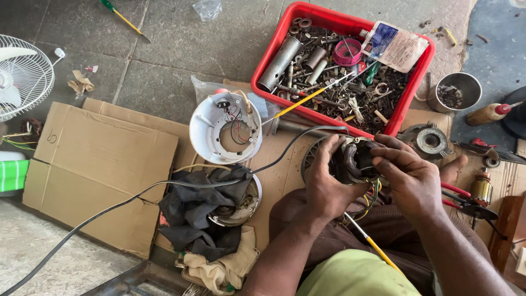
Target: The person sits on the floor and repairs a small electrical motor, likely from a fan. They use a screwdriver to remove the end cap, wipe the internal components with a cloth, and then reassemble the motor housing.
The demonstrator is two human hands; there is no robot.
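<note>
fan grille (22,74): cut by left edge | motor windings (350,161): partly behind hands (372,181)

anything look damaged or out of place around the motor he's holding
Both hands, left hand and right hand, grip a bare motor stator stripped of its housing. The white fan housing lies open with loose wires showing, and a dark rag is slumped over another part.

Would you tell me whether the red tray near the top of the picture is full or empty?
Full: the red tray is packed with metal tubes, screws and small parts, a pink ring and a flat packet.
</note>
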